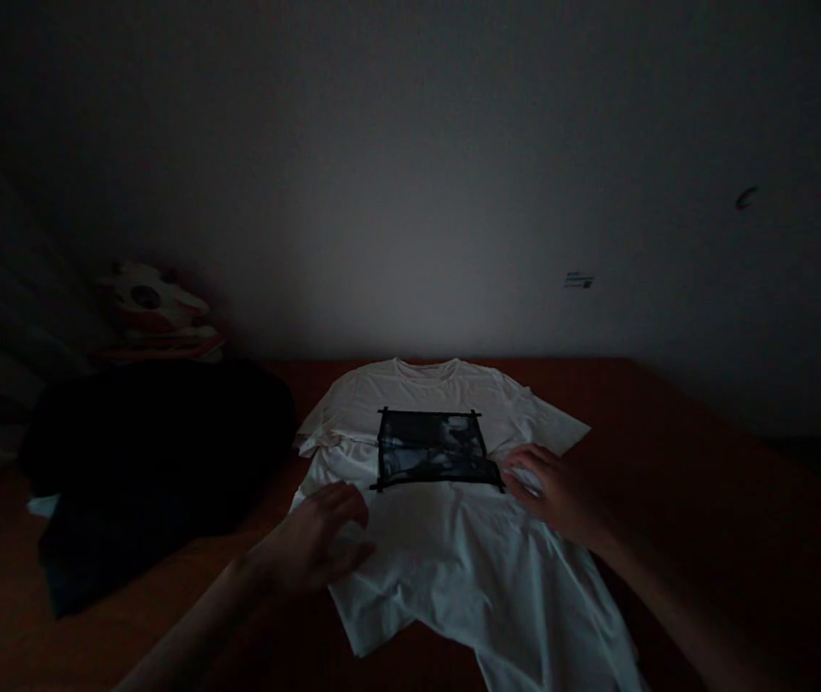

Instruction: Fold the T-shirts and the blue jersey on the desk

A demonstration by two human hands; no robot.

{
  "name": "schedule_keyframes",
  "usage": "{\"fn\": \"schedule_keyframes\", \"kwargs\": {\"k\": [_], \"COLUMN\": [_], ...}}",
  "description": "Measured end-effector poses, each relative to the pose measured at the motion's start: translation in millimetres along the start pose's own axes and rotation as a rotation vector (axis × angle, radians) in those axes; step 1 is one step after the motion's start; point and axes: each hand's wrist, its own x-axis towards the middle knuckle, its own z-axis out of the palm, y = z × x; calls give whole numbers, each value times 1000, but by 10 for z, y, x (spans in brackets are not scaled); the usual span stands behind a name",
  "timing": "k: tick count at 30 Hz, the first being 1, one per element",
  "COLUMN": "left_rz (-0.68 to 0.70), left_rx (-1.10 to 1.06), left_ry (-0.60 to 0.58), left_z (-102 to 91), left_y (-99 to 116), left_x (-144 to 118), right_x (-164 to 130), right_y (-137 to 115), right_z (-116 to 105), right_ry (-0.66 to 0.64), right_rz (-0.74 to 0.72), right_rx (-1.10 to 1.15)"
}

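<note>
A white T-shirt (446, 529) lies front up on a reddish-brown surface, its collar at the far side and its lower part wrinkled. A dark rectangular picture print (432, 449) with a black border covers its chest. My left hand (320, 538) is at the shirt's left side, thumb and fingers apart and curved, holding nothing that I can see. On the other side, my right hand (544, 485) is beside the print's right edge, with fingers spread over the cloth. Whether either hand touches the fabric is hard to tell in the dim light.
A dark heap of cloth (158, 452) lies on the left of the reddish-brown surface (641, 461). Behind it sits a white and red object (158, 303), perhaps a plush toy. A grey wall (410, 192) with a small label (579, 280) rises at the back.
</note>
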Motion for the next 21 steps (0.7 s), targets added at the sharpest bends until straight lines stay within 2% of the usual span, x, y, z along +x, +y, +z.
{"fn": "schedule_keyframes", "kwargs": {"k": [2,4,6,8,12,15,18,21], "left_rz": [-25,-80,-111,-106,11,67,-25,-280], "left_rx": [-27,-24,-7,29,117,88,-38,-136], "left_ry": [-76,-88,-75,-44,33,97,175,282], "left_z": [-34,-20,32,107,221,207,146,111], "left_y": [200,322,373,382,382,411,440,425], "left_x": [-318,-519,-607,-623,-605,-637,-755,-982], "right_x": [-516,-1003,-1383,-1618,-1724,-1690,-1700,-1736], "right_y": [-66,-86,-64,-35,-51,-98,-130,-168], "right_z": [-219,-351,-382,-342,-253,-277,-363,-497], "right_ry": [-166,-323,-393,-390,-306,-265,-202,-110], "right_rz": [30,85,112,121,76,37,99,292], "right_rx": [121,158,131,66,33,111,219,298]}}
